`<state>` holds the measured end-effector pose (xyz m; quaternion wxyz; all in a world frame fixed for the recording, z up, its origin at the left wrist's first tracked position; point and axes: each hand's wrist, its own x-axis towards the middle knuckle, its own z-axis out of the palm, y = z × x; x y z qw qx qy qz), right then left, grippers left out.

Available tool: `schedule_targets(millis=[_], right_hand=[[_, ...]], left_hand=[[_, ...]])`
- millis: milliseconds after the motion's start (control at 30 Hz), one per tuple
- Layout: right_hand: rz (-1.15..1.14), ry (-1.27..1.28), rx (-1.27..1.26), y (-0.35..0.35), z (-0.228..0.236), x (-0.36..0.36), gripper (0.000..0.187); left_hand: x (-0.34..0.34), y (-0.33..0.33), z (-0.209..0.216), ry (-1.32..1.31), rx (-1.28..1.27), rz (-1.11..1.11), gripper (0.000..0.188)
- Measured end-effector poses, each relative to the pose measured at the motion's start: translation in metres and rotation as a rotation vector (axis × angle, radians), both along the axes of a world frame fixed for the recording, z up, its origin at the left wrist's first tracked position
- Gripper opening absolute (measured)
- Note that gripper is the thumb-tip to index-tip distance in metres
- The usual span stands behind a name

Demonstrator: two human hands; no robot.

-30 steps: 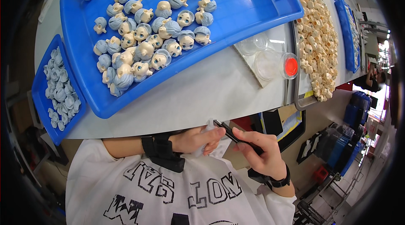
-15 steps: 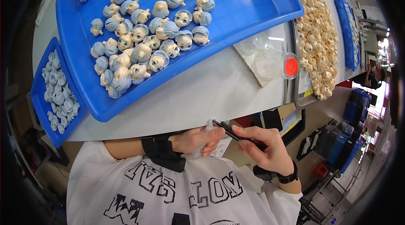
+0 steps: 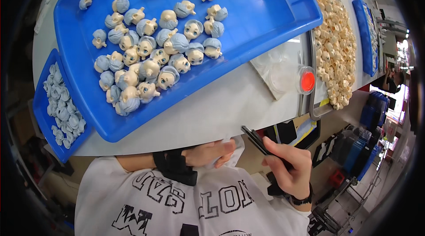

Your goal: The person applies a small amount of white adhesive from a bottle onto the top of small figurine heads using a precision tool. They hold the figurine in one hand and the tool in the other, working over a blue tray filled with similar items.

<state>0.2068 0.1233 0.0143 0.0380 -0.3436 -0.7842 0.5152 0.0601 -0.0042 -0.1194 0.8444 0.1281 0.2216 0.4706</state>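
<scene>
Black and slim, a tool [image 3: 255, 140] perhaps of the tweezer kind is pinched between the thumb and forefinger of the right hand [image 3: 290, 169], just beyond the near edge of the table [image 3: 208, 123]. Its long axis is slanted: the back end is hidden in the palm, and the tip is pointed up and to the left, away from the body, where the table's edge is overlapped in view; whether it is touched cannot be told. To the left, well apart from the tool's tip, the left hand [image 3: 208, 153] is held low before the chest, its fingers curled and blurred, beside a white cloth [image 3: 238, 148]; whether anything is pinched there cannot be told. The step in hand is best judged as hand work with the tool, no doll heads [image 3: 146, 48] being touched in the blue tray [image 3: 113, 127]. For any next move, a firm pinch and a well-steered tip seem to be called for, and if the left hand is to be met, the tip must be brought leftward and lower.
</scene>
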Motion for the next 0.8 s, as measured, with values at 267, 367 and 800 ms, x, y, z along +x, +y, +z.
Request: schedule_targets(millis=[267,367,800], right_hand=[[-0.175,-0.021,-0.094,-0.009,-0.011,0.024,0.038],[-0.167,-0.035,-0.161,-0.011,-0.015,0.031,0.037],[-0.114,0.030,0.370,-0.018,-0.041,0.000,0.038]], left_hand=[[-0.008,0.005,0.011,0.248,-0.074,-0.099,0.034],[-0.014,0.011,0.020,0.326,-0.040,-0.117,0.032],[-0.011,0.004,0.023,0.349,0.174,-0.181,0.023]])
